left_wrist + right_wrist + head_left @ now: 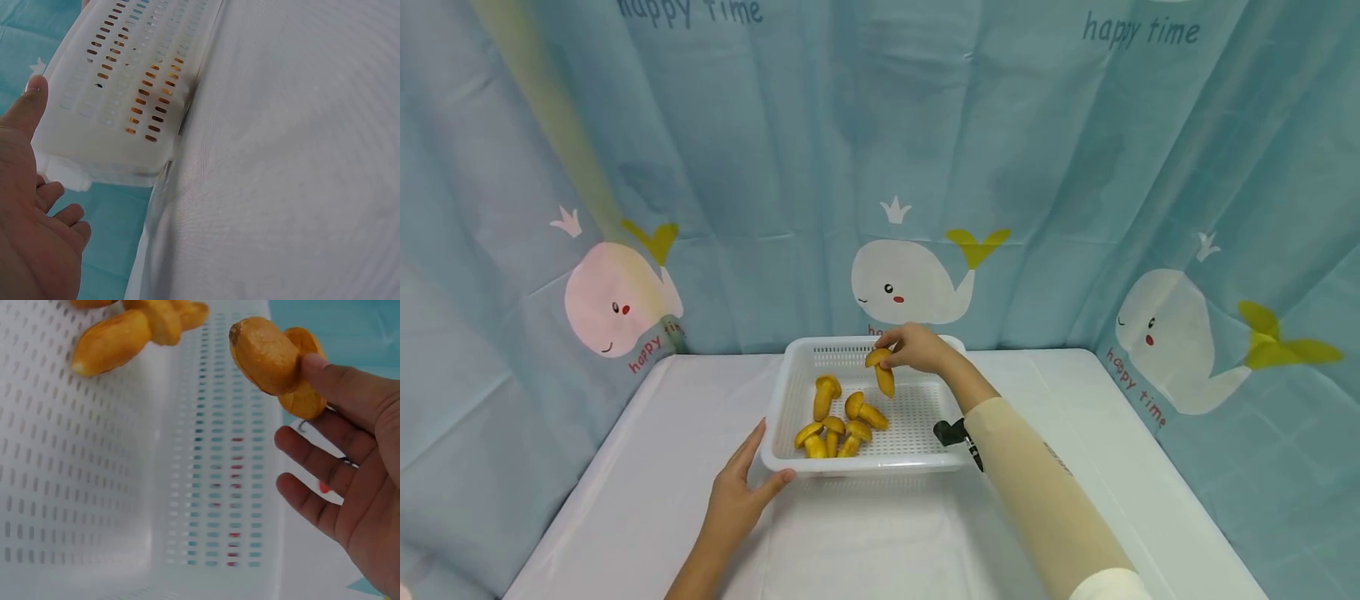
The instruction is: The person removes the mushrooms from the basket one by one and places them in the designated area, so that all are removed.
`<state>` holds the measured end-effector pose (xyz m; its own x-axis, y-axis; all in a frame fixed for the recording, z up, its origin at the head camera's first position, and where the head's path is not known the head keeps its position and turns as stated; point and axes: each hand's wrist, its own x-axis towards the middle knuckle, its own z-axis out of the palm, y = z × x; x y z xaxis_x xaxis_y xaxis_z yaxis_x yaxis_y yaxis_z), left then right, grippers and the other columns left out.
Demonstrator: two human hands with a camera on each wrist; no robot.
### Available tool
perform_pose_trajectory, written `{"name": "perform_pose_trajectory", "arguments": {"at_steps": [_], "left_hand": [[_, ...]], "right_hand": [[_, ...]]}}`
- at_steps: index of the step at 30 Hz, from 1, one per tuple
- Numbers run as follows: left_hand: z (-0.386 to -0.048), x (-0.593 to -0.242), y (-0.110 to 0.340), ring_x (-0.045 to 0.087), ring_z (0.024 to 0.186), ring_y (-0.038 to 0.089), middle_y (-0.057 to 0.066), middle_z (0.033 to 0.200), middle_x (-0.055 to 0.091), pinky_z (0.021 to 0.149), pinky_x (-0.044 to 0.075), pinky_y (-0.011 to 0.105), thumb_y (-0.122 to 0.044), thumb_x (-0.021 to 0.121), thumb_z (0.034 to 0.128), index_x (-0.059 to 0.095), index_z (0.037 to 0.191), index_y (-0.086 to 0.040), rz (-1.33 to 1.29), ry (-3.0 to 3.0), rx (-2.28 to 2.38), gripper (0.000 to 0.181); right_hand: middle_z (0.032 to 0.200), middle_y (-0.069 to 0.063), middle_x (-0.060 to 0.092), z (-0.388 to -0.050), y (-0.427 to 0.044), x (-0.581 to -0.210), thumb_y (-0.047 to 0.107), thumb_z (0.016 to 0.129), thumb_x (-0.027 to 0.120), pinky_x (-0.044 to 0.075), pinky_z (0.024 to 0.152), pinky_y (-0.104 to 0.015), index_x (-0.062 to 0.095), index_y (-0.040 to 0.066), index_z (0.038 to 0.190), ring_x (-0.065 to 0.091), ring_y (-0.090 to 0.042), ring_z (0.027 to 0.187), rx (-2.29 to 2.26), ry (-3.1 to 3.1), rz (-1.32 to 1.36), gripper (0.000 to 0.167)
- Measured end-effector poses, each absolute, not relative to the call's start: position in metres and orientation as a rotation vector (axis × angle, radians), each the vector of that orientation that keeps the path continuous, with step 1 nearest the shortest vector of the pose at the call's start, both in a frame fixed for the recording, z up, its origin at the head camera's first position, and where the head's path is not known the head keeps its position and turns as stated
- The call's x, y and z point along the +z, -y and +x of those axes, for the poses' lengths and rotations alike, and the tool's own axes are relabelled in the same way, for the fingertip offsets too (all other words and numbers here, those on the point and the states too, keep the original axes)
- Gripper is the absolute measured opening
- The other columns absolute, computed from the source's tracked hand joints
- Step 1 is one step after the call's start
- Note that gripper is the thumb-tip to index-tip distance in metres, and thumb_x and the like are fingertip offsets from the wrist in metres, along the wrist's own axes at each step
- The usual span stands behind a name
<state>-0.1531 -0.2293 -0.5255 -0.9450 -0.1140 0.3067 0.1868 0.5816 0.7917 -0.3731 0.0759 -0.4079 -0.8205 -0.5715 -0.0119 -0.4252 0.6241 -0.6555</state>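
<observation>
My right hand pinches a yellow-orange mushroom between thumb and fingers, above the back of a white plastic basket. In the right wrist view, this mushroom is held clear of the perforated basket wall, with the lower fingers spread. Several similar mushrooms lie in the basket's left half, among them one at the back left and one near the middle. At the front left corner, my left hand has its thumb touching the rim and its fingers extended along the left side.
The basket stands on a white-covered table, close to its back edge. A blue curtain printed with whales hangs behind and on both sides. A small black device is visible by the right sleeve, over the basket's right side.
</observation>
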Motion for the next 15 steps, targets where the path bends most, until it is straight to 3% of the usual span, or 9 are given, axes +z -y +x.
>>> {"name": "perform_pose_trajectory", "arguments": {"at_steps": [6, 15], "left_hand": [[-0.153, -0.523, 0.228, 0.037, 0.149, 0.041, 0.008, 0.164, 0.037, 0.113, 0.037, 0.068, -0.038, 0.085, 0.0843, 0.035, 0.161, -0.023, -0.048, 2.495, -1.291, 0.093], [-0.153, -0.524, 0.228, 0.038, 0.148, 0.04, 0.006, 0.164, 0.037, 0.113, 0.038, 0.067, -0.039, 0.085, 0.084, 0.035, 0.161, -0.024, -0.034, 2.496, -1.296, 0.093]], "right_hand": [[0.128, -0.005, 0.07, -0.36, -0.087, -0.394, 0.028, 0.093, 0.079, 0.061, 0.089, -0.037, 0.069, 0.008, 0.132, 0.069, -0.022, 0.107, -1.061, -2.656, -0.795, 0.045], [0.12, 0.001, 0.071, -0.341, -0.104, -0.39, 0.029, 0.091, 0.08, 0.06, 0.085, -0.036, 0.071, 0.012, 0.128, 0.067, -0.019, 0.104, -1.135, -2.695, -0.809, 0.041]]}}
